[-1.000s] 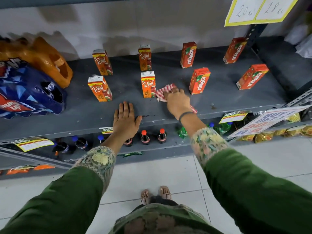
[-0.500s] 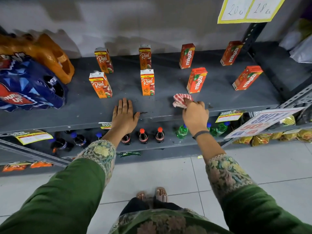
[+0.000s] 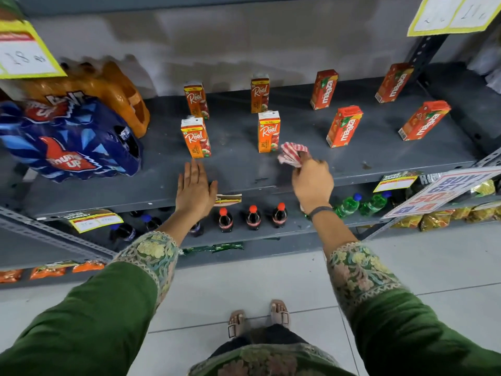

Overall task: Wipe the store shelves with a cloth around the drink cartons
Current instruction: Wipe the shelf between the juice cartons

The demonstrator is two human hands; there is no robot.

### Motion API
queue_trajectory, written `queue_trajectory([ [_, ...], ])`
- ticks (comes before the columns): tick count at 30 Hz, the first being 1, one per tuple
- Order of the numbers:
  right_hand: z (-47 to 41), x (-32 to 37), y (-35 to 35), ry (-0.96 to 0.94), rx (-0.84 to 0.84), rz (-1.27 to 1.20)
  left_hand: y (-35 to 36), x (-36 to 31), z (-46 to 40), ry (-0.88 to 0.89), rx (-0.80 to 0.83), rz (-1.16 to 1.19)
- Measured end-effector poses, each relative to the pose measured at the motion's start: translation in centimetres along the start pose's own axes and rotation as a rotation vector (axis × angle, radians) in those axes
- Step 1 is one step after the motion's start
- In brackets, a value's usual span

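A grey metal shelf [image 3: 271, 175] carries several small drink cartons standing apart. Orange Real cartons stand at the left, the nearest two being one [image 3: 195, 137] and another [image 3: 268, 131]. Red Maaza cartons stand to the right, the closest [image 3: 344, 126]. My right hand [image 3: 311, 183] grips a bunched red-and-white checked cloth [image 3: 292, 154], held near the shelf's front just right of the nearer Real carton. My left hand [image 3: 194, 189] lies flat, fingers together, on the front of the shelf below the left Real carton.
A blue Thums Up bottle pack [image 3: 70, 142] and an orange pack [image 3: 108, 90] fill the shelf's left end. Small cola bottles [image 3: 252, 217] and green bottles [image 3: 349, 204] stand on the lower shelf. Price tags hang on the shelf edges; a promo sign [image 3: 444, 191] juts out at right.
My right hand has swept the cloth from beside the middle Real carton towards the right, then back left and slightly lifted, bunched. My left hand stays flat on the shelf front.
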State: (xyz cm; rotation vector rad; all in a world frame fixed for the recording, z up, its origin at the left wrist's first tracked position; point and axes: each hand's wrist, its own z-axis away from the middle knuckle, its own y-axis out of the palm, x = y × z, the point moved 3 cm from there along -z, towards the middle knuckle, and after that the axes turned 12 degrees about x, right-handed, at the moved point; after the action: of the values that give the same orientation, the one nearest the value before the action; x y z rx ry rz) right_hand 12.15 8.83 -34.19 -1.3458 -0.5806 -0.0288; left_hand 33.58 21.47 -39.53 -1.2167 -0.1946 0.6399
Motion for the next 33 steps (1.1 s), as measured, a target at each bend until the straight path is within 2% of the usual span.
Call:
queue_trajectory([
  [3, 0.0, 1.4, 1.9, 0.06, 0.122, 0.09, -1.1, 3.4, -0.5, -0.079, 0.015, -0.013],
  [7, 0.5, 5.1, 4.1, -0.109, 0.181, 0.151, -1.3, 5.9, -1.5, -0.041, 0.126, -0.09],
  [9, 0.6, 6.3, 4.3, -0.126, 0.213, 0.103, -1.2, 6.2, -1.9, -0.036, 0.166, -0.102],
  [11, 0.2, 7.1, 3.6, -0.061, 0.181, -0.016, -1.0, 6.3, -2.1, -0.039, 0.183, -0.103],
  [15, -1.8, 10.0, 1.6, -0.012, -0.003, -0.247, -0.8, 6.4, -2.1, -0.016, 0.17, -0.097],
  [17, -3.3, 12.4, 1.1, -0.053, -0.036, -0.255, -0.8, 6.4, -2.0, -0.009, 0.153, -0.106],
  [21, -7.2, 16.5, 1.3, -0.075, -0.03, -0.114, -0.7, 6.5, -2.2, -0.002, 0.144, -0.134],
  [27, -10.6, 17.9, 3.4, -0.065, 0.158, 0.12, -0.5, 6.6, -2.5, -0.018, 0.146, -0.16],
  [31, -10.9, 17.3, 5.5, -0.111, 0.337, 0.177, -0.5, 6.6, -2.5, -0.019, 0.134, -0.158],
  [33, -10.5, 17.1, 6.1, -0.096, 0.361, 0.183, -0.5, 6.6, -2.4, -0.022, 0.14, -0.161],
])
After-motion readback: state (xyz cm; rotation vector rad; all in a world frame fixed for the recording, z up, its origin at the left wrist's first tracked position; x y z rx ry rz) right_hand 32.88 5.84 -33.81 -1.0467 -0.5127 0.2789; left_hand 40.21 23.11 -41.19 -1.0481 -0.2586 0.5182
